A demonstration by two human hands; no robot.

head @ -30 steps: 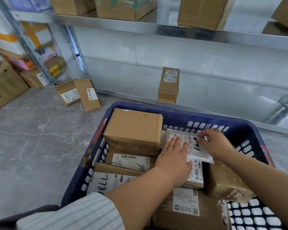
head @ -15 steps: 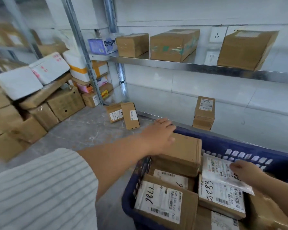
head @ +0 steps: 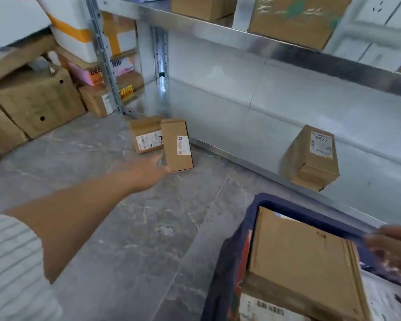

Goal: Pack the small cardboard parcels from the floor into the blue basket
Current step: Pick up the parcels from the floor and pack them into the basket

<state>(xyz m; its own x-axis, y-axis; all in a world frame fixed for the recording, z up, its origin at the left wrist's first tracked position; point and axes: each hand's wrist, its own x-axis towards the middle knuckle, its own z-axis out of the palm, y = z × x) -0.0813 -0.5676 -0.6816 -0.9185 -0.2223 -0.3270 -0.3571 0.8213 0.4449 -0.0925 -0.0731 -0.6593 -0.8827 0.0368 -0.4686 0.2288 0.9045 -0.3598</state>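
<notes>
**A:** Why is the left hand (head: 148, 170) stretched so far out over the floor (head: 137, 239)?

**B:** It is going for the two small parcels lying by the rack post (head: 107, 66). The front parcel (head: 177, 144) overlaps the rear parcel (head: 145, 135), so it looks the easier one to take first. The grip is apart, with fingers straight and the tips just at its lower corner. Nothing is held yet.

**A:** And the right hand (head: 391, 249)?

**B:** It hangs over the far side of the blue basket (head: 299, 206), perhaps to steady it. It is too blurred for me to tell whether that grip is apart or together.

**A:** Is there room inside?

**B:** Little, I judge. A large brown box (head: 303, 262) lies flat on top of labelled ones, so a newcomer would probably go on top too. A third parcel (head: 310, 156) stands on the low shelf (head: 241, 135), well apart from either hand.
</notes>
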